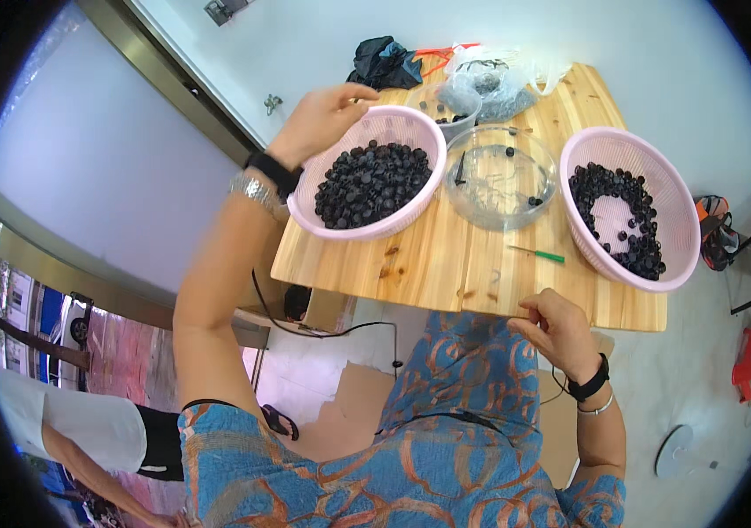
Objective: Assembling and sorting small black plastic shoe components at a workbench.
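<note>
A: Starting at the left, what is going on?

B: The left hand (321, 119) is stretched out to the far rim of the pink perforated plastic basket (366, 231) heaped with small black round parts (373, 183). The fingers curl over the rim, half closed, gripping it. It looks like a step of shifting or steadying that basket; any further move would call for a firm hold, since the basket sits at the left edge of the pale wooden table (446, 264).

A: And in the middle?

B: A clear round plastic bowl (500, 176) stands just beside the basket, nearly bare, with a few black parts and a thin dark stick in it. A green-handled small tool (537, 253) lies on the wood near it.

A: The right side?

B: A second pink perforated basket (629, 207) holds a ring of the same black parts. The right hand (558, 330) rests at the near table edge, fingers loosely bent, thumb and fingertips pinched; whether it holds anything I cannot tell.
</note>
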Motion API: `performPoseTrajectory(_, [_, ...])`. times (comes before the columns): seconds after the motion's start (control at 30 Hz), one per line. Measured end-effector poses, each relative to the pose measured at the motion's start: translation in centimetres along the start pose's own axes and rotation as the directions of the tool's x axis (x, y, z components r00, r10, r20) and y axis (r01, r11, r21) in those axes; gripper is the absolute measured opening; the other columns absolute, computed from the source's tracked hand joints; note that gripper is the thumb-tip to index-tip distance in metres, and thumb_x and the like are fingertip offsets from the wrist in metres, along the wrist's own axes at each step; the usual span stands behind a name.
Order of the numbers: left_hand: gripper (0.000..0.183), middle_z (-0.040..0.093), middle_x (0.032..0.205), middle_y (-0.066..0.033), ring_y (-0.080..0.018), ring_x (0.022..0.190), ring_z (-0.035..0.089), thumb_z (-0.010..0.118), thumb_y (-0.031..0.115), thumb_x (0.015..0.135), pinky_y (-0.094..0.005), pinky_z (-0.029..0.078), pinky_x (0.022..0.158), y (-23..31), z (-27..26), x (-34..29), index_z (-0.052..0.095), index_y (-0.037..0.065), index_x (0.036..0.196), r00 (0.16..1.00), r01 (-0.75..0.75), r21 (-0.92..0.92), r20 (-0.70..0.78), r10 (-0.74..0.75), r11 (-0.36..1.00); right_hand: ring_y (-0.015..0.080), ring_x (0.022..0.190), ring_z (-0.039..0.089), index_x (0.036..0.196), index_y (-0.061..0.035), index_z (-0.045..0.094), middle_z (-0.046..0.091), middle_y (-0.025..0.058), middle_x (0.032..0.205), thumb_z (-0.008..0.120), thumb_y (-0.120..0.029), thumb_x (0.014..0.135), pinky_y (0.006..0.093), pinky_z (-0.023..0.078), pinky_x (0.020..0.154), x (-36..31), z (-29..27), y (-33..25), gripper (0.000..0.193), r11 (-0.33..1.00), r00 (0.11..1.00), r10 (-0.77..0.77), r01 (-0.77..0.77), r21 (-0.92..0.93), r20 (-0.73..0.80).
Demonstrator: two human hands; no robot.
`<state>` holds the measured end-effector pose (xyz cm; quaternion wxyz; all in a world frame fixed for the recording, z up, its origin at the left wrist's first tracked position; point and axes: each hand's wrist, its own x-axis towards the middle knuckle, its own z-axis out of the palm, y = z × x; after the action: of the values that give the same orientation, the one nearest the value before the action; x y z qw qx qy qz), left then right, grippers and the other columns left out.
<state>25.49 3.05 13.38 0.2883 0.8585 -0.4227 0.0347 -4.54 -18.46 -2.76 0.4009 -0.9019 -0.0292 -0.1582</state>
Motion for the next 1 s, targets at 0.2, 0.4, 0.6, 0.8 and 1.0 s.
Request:
performPoseTrajectory(0.2, [0.027, 0.065, 0.092, -0.0125, -0.0231, 0.085, 0.061, 0.056, 0.019, 0.076, -0.0329, 0.047, 0.077, -2.4, 5.2, 13.2, 0.064, 0.003, 0.097, 0.923, -0.241, 0.394, 0.375, 0.084, 0.887, 0.0229, 0.054, 0.052, 0.081, -0.0025, 0.059, 0.049, 0.0092, 0.064, 0.071, -0.022, 0.072, 0.0313, 0.041, 0.049, 0.9, 0.2, 1.9, 0.025, 0.998, 0.999, 0.052, -0.053, 0.031, 0.015])
performPoseTrajectory(0.4, [0.03, 0.064, 0.098, -0.0121, -0.0268, 0.093, 0.06, 0.065, 0.021, 0.07, -0.0377, 0.047, 0.078, -5.5, 14.9, 19.2, 0.066, 0.009, 0.097, 0.791, -0.33, 0.699, 0.572, -0.218, 0.635, 0.0224, 0.053, 0.051, 0.077, -0.0043, 0.058, 0.049, 0.0087, 0.063, 0.069, -0.021, 0.073, 0.0308, 0.04, 0.049, 1.3, 0.1, 2.7, 0.021, 0.991, 0.994, 0.097, -0.1, 0.088, 0.04])
performPoseTrajectory(0.6, [0.029, 0.064, 0.099, -0.0142, -0.0267, 0.094, 0.06, 0.065, 0.018, 0.069, -0.037, 0.049, 0.078, -7.2, 18.1, 19.5, 0.067, 0.008, 0.096, 0.791, -0.328, 0.74, 0.555, -0.257, 0.587, 0.0138, 0.049, 0.049, 0.078, -0.0048, 0.058, 0.049, 0.005, 0.061, 0.072, -0.013, 0.071, 0.0246, 0.037, 0.044, 1.1, 0.2, 4.3, 0.018, 0.985, 0.999, 0.03, -0.034, 0.168, 0.023])
performPoseTrajectory(0.8, [0.021, 0.065, 0.086, -0.0168, -0.0282, 0.083, 0.063, 0.065, 0.017, 0.068, -0.0363, 0.049, 0.072, -7.5, 18.4, 19.8, 0.068, 0.004, 0.084, 0.791, -0.254, 0.702, 0.547, -0.274, 0.666, 0.0231, 0.053, 0.052, 0.075, -0.0072, 0.058, 0.05, 0.0072, 0.06, 0.069, -0.018, 0.072, 0.031, 0.039, 0.047, 1.6, 0.1, 4.1, 0.016, 0.985, 0.999, 0.025, -0.028, 0.168, 0.023])
performPoseTrajectory(1.0, [0.02, 0.065, 0.068, -0.0103, -0.0246, 0.07, 0.064, 0.072, 0.016, 0.062, -0.0356, 0.05, 0.066, -8.4, 17.8, 19.5, 0.069, 0.006, 0.079, 0.87, -0.323, 0.728, 0.479, -0.112, 0.604, 0.0244, 0.056, 0.052, 0.075, -0.0074, 0.058, 0.051, 0.0077, 0.061, 0.068, -0.019, 0.073, 0.0321, 0.04, 0.049, 1.6, -0.2, 3.8, 0.015, 0.989, 0.999, 0.016, -0.022, 0.144, 0.046])
